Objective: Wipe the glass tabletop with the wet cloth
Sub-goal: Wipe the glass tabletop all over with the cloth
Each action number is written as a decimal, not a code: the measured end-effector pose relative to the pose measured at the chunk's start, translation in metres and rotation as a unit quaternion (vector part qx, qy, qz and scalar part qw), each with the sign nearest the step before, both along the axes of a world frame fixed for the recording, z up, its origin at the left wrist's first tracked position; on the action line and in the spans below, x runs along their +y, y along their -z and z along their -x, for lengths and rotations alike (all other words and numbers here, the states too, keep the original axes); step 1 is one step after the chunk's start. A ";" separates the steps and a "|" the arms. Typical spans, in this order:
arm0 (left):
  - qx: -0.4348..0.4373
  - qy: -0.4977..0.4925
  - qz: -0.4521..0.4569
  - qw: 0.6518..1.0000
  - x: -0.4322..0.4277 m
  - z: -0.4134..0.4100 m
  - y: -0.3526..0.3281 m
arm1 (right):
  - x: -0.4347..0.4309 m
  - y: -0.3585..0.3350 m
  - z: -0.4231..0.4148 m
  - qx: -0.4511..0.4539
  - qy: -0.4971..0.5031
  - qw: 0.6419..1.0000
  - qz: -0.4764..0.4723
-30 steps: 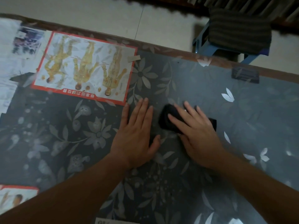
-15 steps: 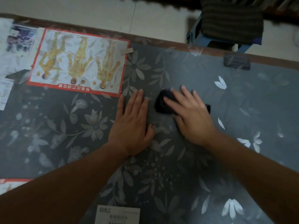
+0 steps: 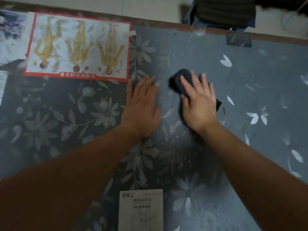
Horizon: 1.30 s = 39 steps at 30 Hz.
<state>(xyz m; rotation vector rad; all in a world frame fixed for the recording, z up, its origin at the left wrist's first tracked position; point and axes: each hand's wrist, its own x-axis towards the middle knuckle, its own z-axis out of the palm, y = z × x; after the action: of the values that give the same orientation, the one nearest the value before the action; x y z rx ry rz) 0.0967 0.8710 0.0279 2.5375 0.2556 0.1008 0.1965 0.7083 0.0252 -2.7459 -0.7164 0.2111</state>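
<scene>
Cloth (image 3: 177, 80) under right hand (image 3: 198, 104), mid glass tabletop (image 3: 253, 84); far edge (image 3: 166, 24) well apart.

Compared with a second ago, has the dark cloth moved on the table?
Yes, slightly: the cloth under the right hand has shifted right, away from the red-bordered poster toward the white petals.
</scene>
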 end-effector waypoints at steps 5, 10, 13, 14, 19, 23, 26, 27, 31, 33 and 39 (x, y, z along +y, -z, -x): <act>0.004 0.067 0.037 0.997 0.034 0.013 -0.014 | -0.022 -0.001 0.076 -0.001 -0.073 0.997 0.024; 0.112 0.077 -0.150 0.979 0.075 0.064 -0.006 | -0.023 -0.002 0.081 0.003 -0.067 0.997 0.043; 0.115 0.103 -0.191 0.969 0.083 0.069 0.003 | -0.024 -0.001 0.081 -0.006 -0.072 0.996 0.054; 0.109 0.103 -0.201 0.968 0.083 0.069 0.006 | -0.025 -0.001 0.082 -0.005 -0.073 0.996 0.058; 0.073 0.097 -0.224 0.967 0.082 0.072 0.017 | 0.020 -0.003 0.027 0.001 -0.058 0.996 0.061; 0.067 0.094 -0.225 0.968 0.084 0.071 0.019 | 0.076 -0.001 -0.013 0.005 0.005 0.999 0.041; 0.069 0.095 -0.227 0.967 0.083 0.072 0.017 | 0.051 -0.003 0.045 -0.015 -0.093 0.994 0.047; 0.069 0.094 -0.224 0.967 0.083 0.072 0.017 | 0.037 -0.006 0.068 -0.013 -0.132 0.990 0.051; 0.060 0.093 -0.223 0.969 0.083 0.070 0.019 | 0.047 -0.008 0.038 -0.004 -0.138 0.990 0.036; 0.056 0.095 -0.221 0.969 0.083 0.070 0.020 | 0.089 -0.003 -0.003 -0.011 -0.076 0.996 0.037; 0.068 0.084 -0.209 0.972 0.083 0.072 0.016 | 0.074 0.001 0.031 -0.027 -0.151 0.988 0.028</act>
<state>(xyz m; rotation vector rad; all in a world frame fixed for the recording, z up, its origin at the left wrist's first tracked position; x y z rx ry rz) 0.0246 0.9541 0.0119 2.9778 0.0758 -0.0974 0.1652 0.7819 0.0245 -2.6912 -1.1593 0.2242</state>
